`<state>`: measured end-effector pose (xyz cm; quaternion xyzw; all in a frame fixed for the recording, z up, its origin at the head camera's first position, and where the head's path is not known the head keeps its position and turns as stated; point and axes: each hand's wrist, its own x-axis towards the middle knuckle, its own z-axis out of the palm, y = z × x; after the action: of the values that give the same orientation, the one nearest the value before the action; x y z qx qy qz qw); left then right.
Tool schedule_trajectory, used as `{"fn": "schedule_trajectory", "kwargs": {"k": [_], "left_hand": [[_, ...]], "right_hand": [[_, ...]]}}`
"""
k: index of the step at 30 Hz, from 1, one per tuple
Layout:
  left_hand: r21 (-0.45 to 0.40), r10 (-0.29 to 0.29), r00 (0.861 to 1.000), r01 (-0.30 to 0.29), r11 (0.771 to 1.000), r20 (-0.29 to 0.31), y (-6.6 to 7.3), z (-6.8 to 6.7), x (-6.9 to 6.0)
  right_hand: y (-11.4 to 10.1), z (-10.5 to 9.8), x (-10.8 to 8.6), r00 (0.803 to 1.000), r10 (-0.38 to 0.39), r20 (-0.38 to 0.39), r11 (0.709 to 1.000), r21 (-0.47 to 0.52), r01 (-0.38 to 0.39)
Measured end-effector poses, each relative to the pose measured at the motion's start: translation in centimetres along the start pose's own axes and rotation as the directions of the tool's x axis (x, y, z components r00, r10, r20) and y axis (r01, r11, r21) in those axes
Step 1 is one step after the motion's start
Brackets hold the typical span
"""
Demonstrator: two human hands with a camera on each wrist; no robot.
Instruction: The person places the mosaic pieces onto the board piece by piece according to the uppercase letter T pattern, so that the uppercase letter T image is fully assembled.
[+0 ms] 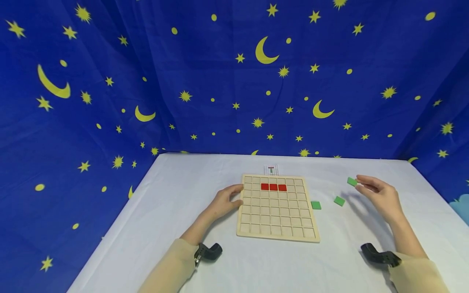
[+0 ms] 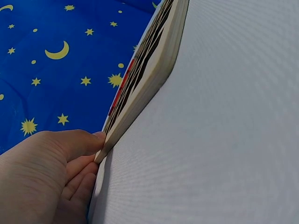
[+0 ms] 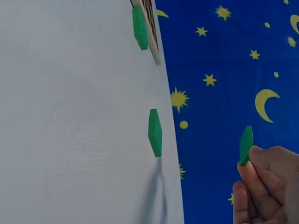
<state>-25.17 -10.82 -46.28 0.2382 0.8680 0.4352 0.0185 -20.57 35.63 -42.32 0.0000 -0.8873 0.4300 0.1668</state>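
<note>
Behind the table, a deep-blue curtain (image 1: 220,77) printed with yellow crescent moons (image 1: 261,53) and stars (image 1: 283,72) fills the upper frame. White tablecloth (image 1: 278,266) spreads across the bottom, and a pale-blue patch (image 1: 461,208) peeks in at far right.

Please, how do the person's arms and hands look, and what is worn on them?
The left sleeve and right sleeve are plain beige. The left wrist camera and right wrist camera are both black and curved. The left hand and right hand wear no gloves.
</note>
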Motion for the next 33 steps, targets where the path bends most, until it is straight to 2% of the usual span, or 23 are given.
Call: {"fn": "schedule_trajectory", "kwargs": {"k": [10,16,25,27,29,31,33], "left_hand": [[0.007,-0.004,1.000,0.004,1.000,-0.003,0.1,0.0,0.0],[0.002,-0.001,1.000,0.001,1.000,0.002,0.0,0.1,0.0],[0.007,0.009,1.000,-0.009,1.000,-0.001,0.0,0.0,0.1],[0.007,0.009,1.000,-0.009,1.000,-0.002,0.0,0.0,0.0],[0.008,0.008,1.000,-0.008,1.000,-0.003,0.1,0.0,0.0],[0.007,0.005,1.000,-0.005,1.000,-0.003,0.1,0.0,0.0],[0.006,0.011,1.000,-0.011,1.000,-0.005,0.1,0.0,0.0]], "right_hand": [[-1.7,0.3,0.3,0.999,-0.027,0.020,1.000,0.002,0.027],[-2.5,1.6,0.6,0.999,-0.030,0.043,0.999,-0.028,0.031],[-3.5,3.5,1.5,0.992,-0.087,0.089,0.996,0.038,0.084],[-3.1,4.1,1.9,0.990,-0.099,0.096,0.995,0.035,0.096],[-0.8,5.2,3.1,0.987,-0.140,0.084,0.990,0.008,0.140],[-1.4,5.6,3.2,0.983,-0.155,0.094,0.988,-0.004,0.156],[-0.7,6.4,3.9,0.980,-0.180,0.087,0.983,-0.007,0.181]]}}
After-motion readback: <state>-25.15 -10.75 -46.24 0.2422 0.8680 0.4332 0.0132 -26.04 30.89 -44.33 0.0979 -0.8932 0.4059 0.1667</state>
